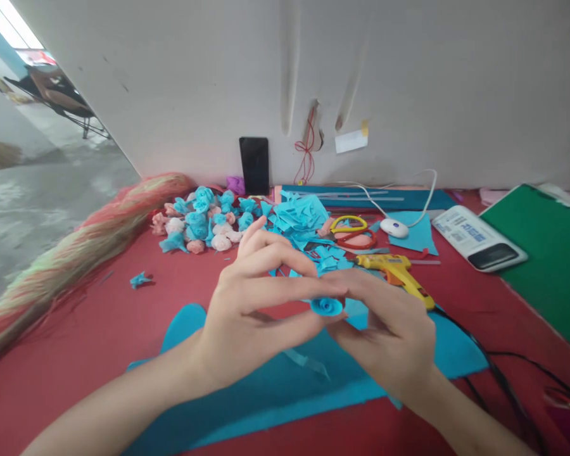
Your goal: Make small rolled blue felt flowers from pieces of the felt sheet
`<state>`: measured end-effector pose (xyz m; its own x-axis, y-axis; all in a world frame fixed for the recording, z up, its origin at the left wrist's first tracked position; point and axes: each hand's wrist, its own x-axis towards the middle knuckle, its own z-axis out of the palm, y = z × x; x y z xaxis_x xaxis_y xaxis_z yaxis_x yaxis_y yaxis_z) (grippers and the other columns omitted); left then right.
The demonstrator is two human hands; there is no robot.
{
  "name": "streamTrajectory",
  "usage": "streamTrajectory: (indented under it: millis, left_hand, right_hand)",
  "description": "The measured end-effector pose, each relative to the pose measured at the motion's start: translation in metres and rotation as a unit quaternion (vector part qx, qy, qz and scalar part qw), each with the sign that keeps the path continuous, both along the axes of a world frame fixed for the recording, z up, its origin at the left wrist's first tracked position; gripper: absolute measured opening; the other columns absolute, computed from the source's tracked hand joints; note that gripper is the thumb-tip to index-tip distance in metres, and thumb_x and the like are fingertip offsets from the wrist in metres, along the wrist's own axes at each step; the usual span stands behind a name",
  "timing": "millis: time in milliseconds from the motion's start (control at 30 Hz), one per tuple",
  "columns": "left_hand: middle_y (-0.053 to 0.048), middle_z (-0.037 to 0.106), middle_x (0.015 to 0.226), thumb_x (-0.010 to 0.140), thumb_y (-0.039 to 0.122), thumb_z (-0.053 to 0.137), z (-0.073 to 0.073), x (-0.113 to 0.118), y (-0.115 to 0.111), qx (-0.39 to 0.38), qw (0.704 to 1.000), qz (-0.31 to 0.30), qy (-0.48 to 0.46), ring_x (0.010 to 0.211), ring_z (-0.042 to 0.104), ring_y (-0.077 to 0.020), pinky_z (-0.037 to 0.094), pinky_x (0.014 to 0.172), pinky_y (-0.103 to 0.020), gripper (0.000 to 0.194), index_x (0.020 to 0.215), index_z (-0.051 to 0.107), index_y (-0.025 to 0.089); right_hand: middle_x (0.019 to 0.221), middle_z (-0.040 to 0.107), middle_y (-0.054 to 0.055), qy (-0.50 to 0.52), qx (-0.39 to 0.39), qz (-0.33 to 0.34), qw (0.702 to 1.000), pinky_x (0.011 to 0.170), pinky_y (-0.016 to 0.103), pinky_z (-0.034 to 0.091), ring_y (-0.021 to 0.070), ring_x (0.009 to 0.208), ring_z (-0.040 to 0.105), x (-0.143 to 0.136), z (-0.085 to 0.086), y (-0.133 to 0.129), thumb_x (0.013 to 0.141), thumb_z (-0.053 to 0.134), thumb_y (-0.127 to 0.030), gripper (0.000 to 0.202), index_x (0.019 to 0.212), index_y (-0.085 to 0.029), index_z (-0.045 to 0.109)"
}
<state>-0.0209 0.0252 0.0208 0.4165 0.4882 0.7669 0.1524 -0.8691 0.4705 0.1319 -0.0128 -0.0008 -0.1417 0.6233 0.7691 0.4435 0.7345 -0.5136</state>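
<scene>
Between my two hands sits a small rolled blue flower (327, 307), its spiral facing up toward me. My left hand (254, 304) pinches it from the left with thumb and forefinger, the other fingers curled loosely above. From the right, the thumb and fingertips of my right hand (389, 329) press on the same flower. Below the hands lies a large blue sheet (247, 399) with a clear strip (306, 362) on it. Just beyond my right hand is a yellow glue gun (399, 275), its nozzle pointing left.
Finished blue, pink and white flowers (202, 218) and cut blue pieces (299, 215) are heaped at the back. Scissors (350, 231), a white device (479, 237) and a green board (546, 253) stand right of them. A black phone (255, 166) leans on the wall. A dark cable (484, 358) crosses the right side.
</scene>
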Motion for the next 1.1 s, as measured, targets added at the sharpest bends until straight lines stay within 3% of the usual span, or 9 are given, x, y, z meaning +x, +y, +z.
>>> streamTrajectory:
  millis: [167,300,500,667,800,933,1100]
  left_hand:
    - [0.001,0.059,0.074,0.071,0.016,0.069,0.004,0.000,0.003,-0.014,0.999,-0.032,0.025,0.070,0.053,-0.0130,0.036,0.093,-0.047,0.013,0.083,0.067,0.020]
    - [0.001,0.057,0.071,0.071,0.010,0.066,0.005,-0.001,0.004,-0.009,0.999,-0.034,0.014,0.067,0.052,-0.0123,0.042,0.081,-0.041,0.013,0.078,0.067,0.021]
    - [0.002,0.059,0.073,0.070,0.012,0.069,0.005,-0.003,0.001,0.003,1.000,-0.021,0.014,0.069,0.052,-0.0130,0.035,0.096,-0.049,0.014,0.080,0.067,0.023]
    - [0.001,0.061,0.070,0.075,0.023,0.065,0.009,-0.005,-0.002,0.032,0.999,-0.006,0.021,0.071,0.053,-0.0153,0.039,0.093,-0.048,0.006,0.081,0.066,0.025]
    - [-0.001,0.062,0.074,0.069,0.023,0.070,0.010,-0.005,-0.003,0.046,0.998,0.010,0.031,0.073,0.054,-0.0157,0.040,0.093,-0.046,0.017,0.086,0.067,0.021]
    - [0.001,0.062,0.067,0.074,0.020,0.064,0.010,-0.003,-0.002,0.073,0.997,0.019,0.033,0.071,0.055,-0.0151,0.043,0.091,-0.043,0.005,0.074,0.067,0.024]
    - [0.003,0.065,0.069,0.075,0.025,0.064,0.011,-0.005,-0.002,0.088,0.994,0.021,0.054,0.073,0.056,-0.0155,0.042,0.096,-0.043,0.004,0.078,0.067,0.026]
  right_hand:
    - [0.068,0.060,-0.001,-0.010,0.006,0.013,1.000,0.053,0.020,0.047,0.0101,0.056,0.057,0.001,0.003,0.002,0.088,0.052,-0.016,0.003,0.087,-0.019,0.053]
    - [0.070,0.062,0.000,-0.016,-0.004,0.017,1.000,0.057,0.019,0.049,0.0107,0.064,0.060,0.002,0.006,0.000,0.090,0.049,-0.017,0.006,0.087,-0.018,0.054]
    - [0.075,0.064,0.001,-0.027,0.001,0.021,0.999,0.058,0.017,0.050,0.0109,0.070,0.063,0.002,0.004,-0.001,0.092,0.048,-0.020,0.008,0.088,-0.019,0.054]
    - [0.078,0.067,0.001,-0.043,0.007,0.025,0.999,0.065,0.015,0.051,0.0098,0.073,0.064,0.001,0.006,0.002,0.092,0.045,-0.016,0.012,0.085,-0.018,0.055]
    - [0.082,0.067,0.002,-0.051,0.010,0.039,0.998,0.071,0.012,0.051,0.0085,0.076,0.064,0.003,0.008,0.001,0.091,0.044,-0.011,0.015,0.084,-0.018,0.056]
    - [0.084,0.066,0.002,-0.045,0.003,0.055,0.997,0.074,0.012,0.052,0.0079,0.080,0.064,0.004,0.005,0.001,0.092,0.043,-0.014,0.014,0.086,-0.018,0.055]
    - [0.089,0.066,0.003,-0.047,-0.009,0.069,0.996,0.078,0.012,0.051,0.0085,0.085,0.063,0.006,0.002,0.004,0.094,0.041,-0.015,0.014,0.090,-0.019,0.054]
